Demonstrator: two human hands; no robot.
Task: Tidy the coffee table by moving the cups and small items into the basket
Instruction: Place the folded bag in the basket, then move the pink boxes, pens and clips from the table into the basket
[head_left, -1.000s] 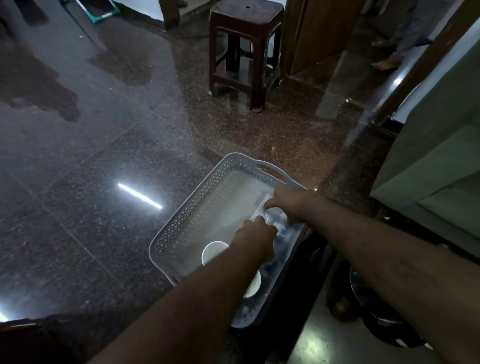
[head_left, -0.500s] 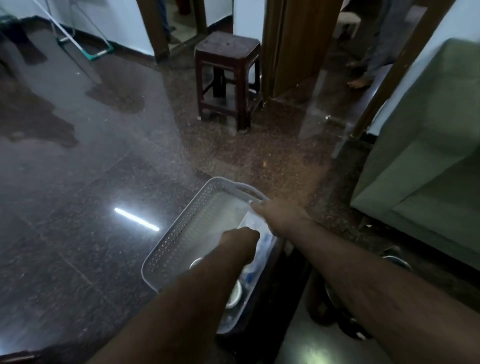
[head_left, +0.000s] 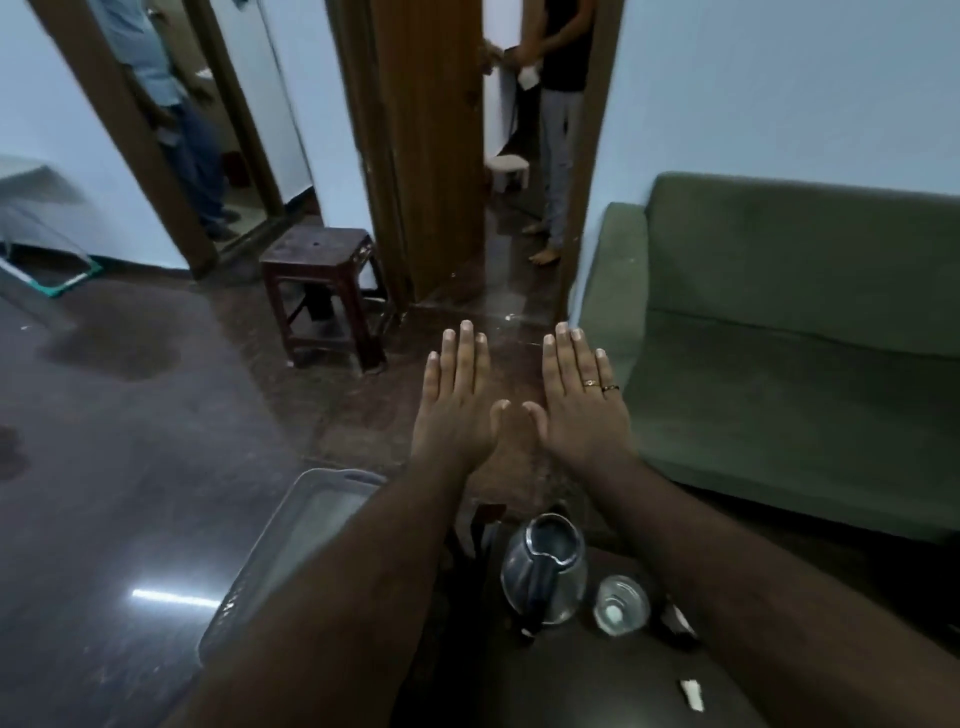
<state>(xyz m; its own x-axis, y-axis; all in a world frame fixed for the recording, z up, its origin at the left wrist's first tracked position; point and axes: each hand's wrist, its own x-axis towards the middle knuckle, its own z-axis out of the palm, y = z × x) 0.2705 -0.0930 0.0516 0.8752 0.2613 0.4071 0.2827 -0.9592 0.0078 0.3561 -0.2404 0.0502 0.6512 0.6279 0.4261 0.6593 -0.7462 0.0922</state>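
Note:
My left hand (head_left: 457, 395) and my right hand (head_left: 582, 400) are stretched out flat in front of me, palms down, fingers straight, thumbs nearly touching, holding nothing. Two rings sit on the right hand. The white perforated basket (head_left: 291, 525) lies on the floor at lower left, mostly hidden by my left forearm; its contents are not visible. On the dark coffee table (head_left: 571, 686) at the bottom stand a steel jug (head_left: 545, 566) and a small clear glass (head_left: 621, 605), with a small white item (head_left: 691, 693) near the front.
A green sofa (head_left: 779, 338) fills the right. A dark wooden stool (head_left: 322, 291) stands ahead on the glossy floor, near a wooden door (head_left: 426, 145). Two persons stand in the doorways behind. A mop frame (head_left: 52, 270) lies at far left.
Both hands have left the basket and risen, now spread flat in the air. The view has tilted up, showing the sofa, doorways and the table's jug.

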